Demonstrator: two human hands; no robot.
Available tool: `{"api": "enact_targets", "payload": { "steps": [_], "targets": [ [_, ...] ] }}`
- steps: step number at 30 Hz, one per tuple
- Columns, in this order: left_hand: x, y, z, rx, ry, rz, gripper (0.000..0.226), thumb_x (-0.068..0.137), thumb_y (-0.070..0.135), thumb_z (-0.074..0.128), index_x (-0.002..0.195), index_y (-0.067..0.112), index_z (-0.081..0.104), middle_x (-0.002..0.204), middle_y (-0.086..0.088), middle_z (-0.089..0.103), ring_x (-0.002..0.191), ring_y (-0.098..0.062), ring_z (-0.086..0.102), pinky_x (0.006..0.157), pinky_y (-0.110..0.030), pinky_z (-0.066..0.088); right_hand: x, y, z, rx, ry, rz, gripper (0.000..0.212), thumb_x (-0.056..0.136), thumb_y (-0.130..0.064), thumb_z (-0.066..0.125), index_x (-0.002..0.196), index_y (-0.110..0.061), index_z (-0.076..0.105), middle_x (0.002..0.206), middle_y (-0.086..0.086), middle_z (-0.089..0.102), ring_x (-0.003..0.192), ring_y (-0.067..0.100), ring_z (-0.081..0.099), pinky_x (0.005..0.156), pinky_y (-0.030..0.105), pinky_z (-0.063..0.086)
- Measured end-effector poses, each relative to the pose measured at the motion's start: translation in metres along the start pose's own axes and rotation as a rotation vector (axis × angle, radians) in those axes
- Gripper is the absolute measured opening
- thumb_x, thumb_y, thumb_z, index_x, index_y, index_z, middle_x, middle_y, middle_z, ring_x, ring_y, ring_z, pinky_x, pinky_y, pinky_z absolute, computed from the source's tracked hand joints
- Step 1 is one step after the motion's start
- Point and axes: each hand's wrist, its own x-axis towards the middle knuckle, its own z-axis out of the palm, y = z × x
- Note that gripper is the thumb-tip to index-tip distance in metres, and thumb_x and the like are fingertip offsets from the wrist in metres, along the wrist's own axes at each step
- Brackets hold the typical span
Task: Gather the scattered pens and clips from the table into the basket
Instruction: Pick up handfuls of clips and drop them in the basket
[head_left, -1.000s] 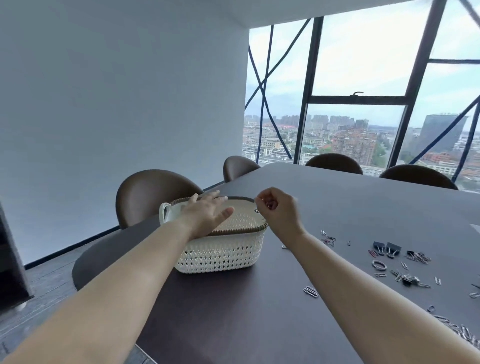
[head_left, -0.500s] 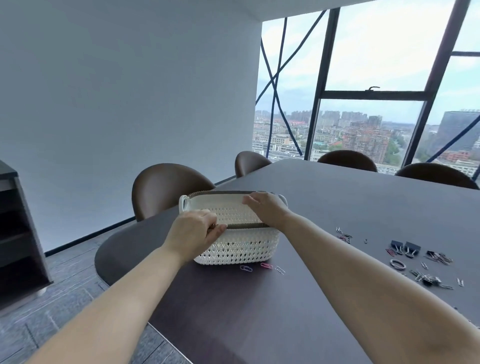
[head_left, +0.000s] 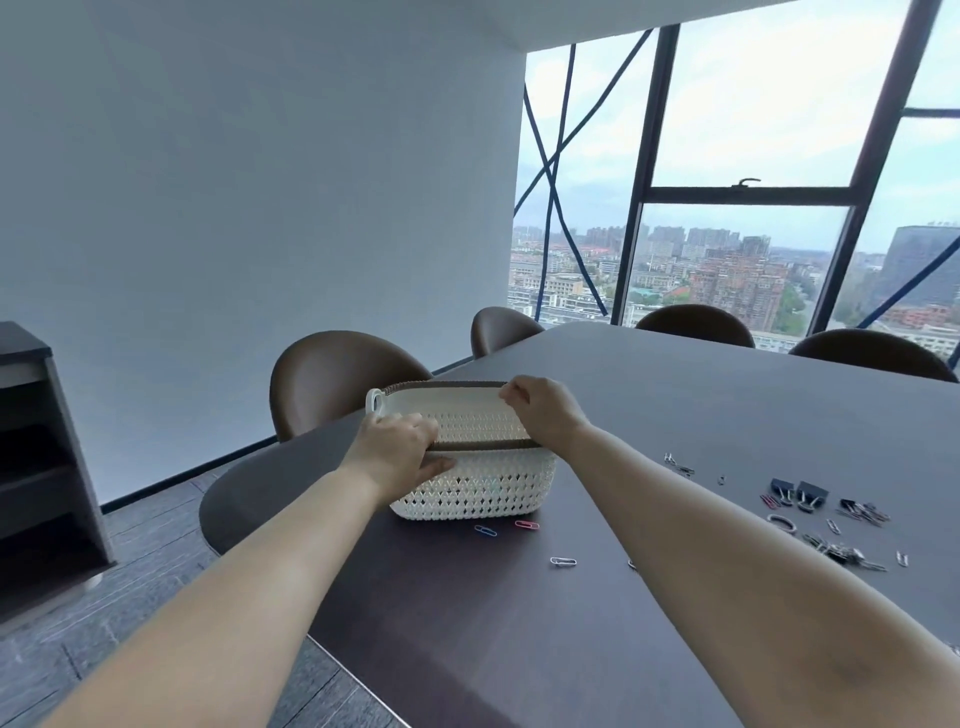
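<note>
White woven basket (head_left: 483, 488) sits on the dark bench (head_left: 675, 415). Left hand (head_left: 397, 457) has a grasping grip on its near rim; right hand (head_left: 545, 415) grasps the far rim. Clips (head_left: 826, 525) lie scattered well right.

Daylight is entering through the large window (head_left: 748, 156) at the upper right and is lighting the room evenly and brightly. The overcast sky is rendering nearly white, close to overexposure. The wall (head_left: 260, 182) is showing a soft gradient, darkening toward the lower left. The dark tabletop (head_left: 727, 405) is carrying a faint matte sheen without hard glare. Shadows are staying soft and diffuse. The wide-angle lens is bending the window frames and stretching the forearms (head_left: 218, 613) at the lower edges. Fine detail is appearing slightly soft throughout.
</note>
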Motion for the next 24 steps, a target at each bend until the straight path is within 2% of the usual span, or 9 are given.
{"api": "enact_targets", "payload": {
  "steps": [3,4,6,7,9,11,13,18,24],
  "targets": [
    [-0.012,0.01,0.008,0.084,0.183,-0.008,0.042,0.083,0.045,0.057,0.112,0.015,0.049,0.118,-0.007,0.053,0.111,-0.029,0.048,0.103,-0.047,0.03,-0.018,0.007,-0.009,0.025,0.084,-0.059,0.023,0.094,-0.025,0.044,0.094,-0.01,0.062,0.086,0.006,0.066,0.078,0.025,0.058,0.073,0.04,0.05],
    [-0.018,0.016,0.015,0.09,0.309,0.072,0.04,0.077,0.035,0.064,0.107,0.014,0.05,0.113,-0.007,0.055,0.104,-0.029,0.05,0.097,-0.046,0.036,-0.026,0.012,-0.012,0.025,0.132,-0.078,0.02,0.093,-0.023,0.045,0.093,-0.012,0.062,0.085,0.001,0.063,0.075,0.022,0.057,0.071,0.038,0.049],
    [-0.033,0.035,0.034,0.001,0.472,0.322,0.031,0.072,0.024,0.058,0.101,0.017,0.051,0.108,-0.003,0.055,0.096,-0.023,0.05,0.086,-0.037,0.04,-0.047,0.023,-0.015,0.026,0.234,-0.093,0.015,0.091,-0.019,0.047,0.095,-0.016,0.061,0.088,-0.007,0.058,0.074,0.016,0.055,0.068,0.032,0.047],
    [-0.041,0.047,0.042,-0.045,0.419,0.395,0.029,0.074,0.024,0.051,0.103,0.018,0.053,0.109,0.0,0.056,0.098,-0.021,0.052,0.086,-0.034,0.043,-0.057,0.032,-0.015,0.021,0.264,-0.091,0.013,0.09,-0.018,0.049,0.095,-0.017,0.061,0.09,-0.008,0.057,0.074,0.016,0.054,0.068,0.031,0.046],
    [-0.048,0.07,0.052,-0.216,0.138,0.376,0.039,0.085,0.031,0.044,0.121,0.017,0.052,0.126,-0.001,0.055,0.117,-0.019,0.051,0.101,-0.029,0.04,-0.079,0.052,-0.014,-0.009,0.252,-0.052,0.014,0.089,-0.016,0.049,0.097,-0.018,0.06,0.092,-0.009,0.055,0.076,0.015,0.054,0.069,0.03,0.045],
    [-0.046,0.084,0.063,-0.367,-0.216,0.237,0.059,0.095,0.042,0.037,0.144,0.012,0.025,0.154,-0.002,0.021,0.143,-0.017,0.018,0.117,-0.029,0.014,-0.1,0.075,-0.014,-0.049,0.192,0.004,0.016,0.088,-0.015,0.049,0.1,-0.019,0.058,0.09,-0.01,0.053,0.082,0.015,0.053,0.073,0.028,0.043],
    [-0.038,0.097,0.069,-0.336,-0.413,0.163,0.07,0.094,0.051,0.03,0.148,0.012,0.006,0.158,-0.003,-0.002,0.145,-0.017,-0.005,0.12,-0.036,0.002,-0.119,0.096,-0.02,-0.061,0.163,0.057,0.017,0.086,-0.014,0.05,0.1,-0.019,0.058,0.089,-0.009,0.053,0.086,0.016,0.054,0.076,0.029,0.043],
    [-0.025,0.131,0.068,-0.308,-0.494,0.079,0.077,0.092,0.058,0.027,0.148,0.011,0.004,0.158,-0.006,-0.003,0.144,-0.023,-0.012,0.119,-0.038,-0.001,-0.162,0.134,-0.047,-0.11,0.161,0.156,0.015,0.087,-0.015,0.05,0.099,-0.019,0.058,0.086,-0.006,0.054,0.078,0.016,0.053,0.072,0.028,0.043],
    [-0.022,0.192,0.055,-0.331,-0.49,0.228,0.074,0.095,0.052,0.028,0.148,0.007,0.004,0.158,-0.008,-0.003,0.145,-0.018,-0.004,0.119,-0.032,0.001,-0.213,0.172,-0.082,-0.188,0.175,0.273,0.011,0.086,-0.014,0.053,0.094,-0.018,0.061,0.083,-0.005,0.057,0.074,0.016,0.055,0.073,0.03,0.047]
  ]
}}
